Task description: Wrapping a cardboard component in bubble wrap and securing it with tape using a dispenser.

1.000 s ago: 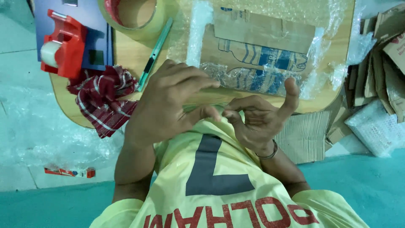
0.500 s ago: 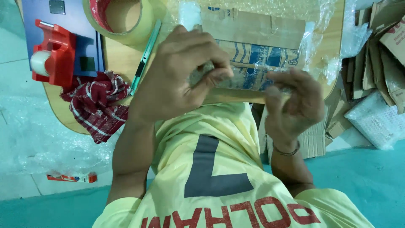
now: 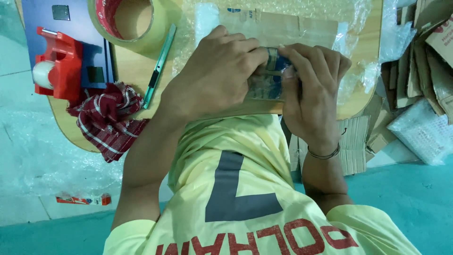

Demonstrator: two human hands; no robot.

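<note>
1. Small bubble-wrapped parcel [image 3: 264, 85], blue and brown inside, at the near edge of the wooden board [image 3: 132, 71], atop a flat cardboard piece [image 3: 283, 28] on bubble wrap.
2. Left hand [image 3: 214, 73] curled over the parcel's left end, fingers pressing its top.
3. Right hand [image 3: 314, 89] clasped round the right end, fingertips meeting the left's.
4. Leftward: green utility knife [image 3: 159, 66], big tape roll [image 3: 134, 21], red tape dispenser [image 3: 59, 63], checked cloth [image 3: 106, 118].

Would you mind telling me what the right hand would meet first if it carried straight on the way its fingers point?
The right hand points up the picture, away from the body. Past the small blue wrapped item, it would likely first meet the flat cardboard piece under bubble wrap, though depth is unclear.
</note>
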